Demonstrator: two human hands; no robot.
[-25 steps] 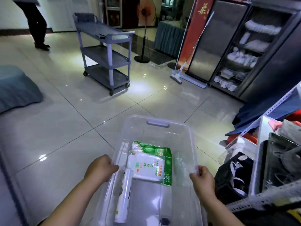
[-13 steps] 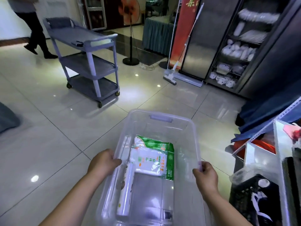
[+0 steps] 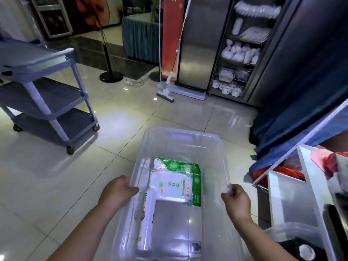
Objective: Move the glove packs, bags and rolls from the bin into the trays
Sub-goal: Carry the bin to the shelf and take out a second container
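Observation:
I carry a clear plastic bin [image 3: 180, 137] in front of me above the tiled floor. My left hand [image 3: 117, 192] grips its left rim and my right hand [image 3: 236, 201] grips its right rim. Inside lies a green-and-white glove pack [image 3: 176, 182] flat on the bottom, towards the far end. A white roll in a printed wrapper [image 3: 146, 221] lies along the left wall, beside the pack.
A grey three-tier cart [image 3: 43, 87] stands at the left. A mop [image 3: 166, 91] and a fan stand [image 3: 111, 76] are ahead by a steel cabinet [image 3: 235, 53]. White trays [image 3: 290, 196] on a metal rack sit at my right.
The view has swung to the right and forward: the cart has slid to the left edge, the cabinet and rack are closer. Both hands still hold the bin's rims.

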